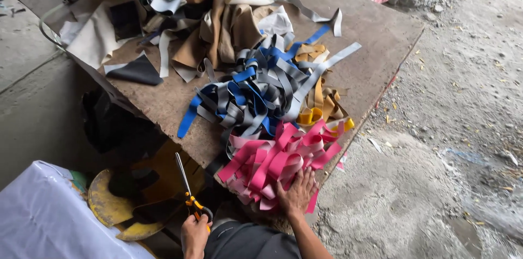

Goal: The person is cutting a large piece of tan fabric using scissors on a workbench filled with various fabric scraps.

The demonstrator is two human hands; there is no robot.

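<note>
Head view: left hand (pixel 194 235) edge-cropped.

I see a rough, matt brown board as the worktop (pixel 376 41), its face scuffed and dull. On its near edge the pink strips (pixel 278 161) look like smooth, slightly glossy synthetic leather; my right hand (pixel 296 192) lies flat on them. The blue and grey strips (pixel 256 90) have the same soft sheen, the yellow strips (pixel 321 107) too. The far tan pieces (pixel 223 25) look matt, suede-like. The scissors (pixel 188 188) in my left hand (pixel 194 235) have bare metal blades and glossy orange plastic handles. The ground to the right is rough concrete (pixel 468 101).
</note>
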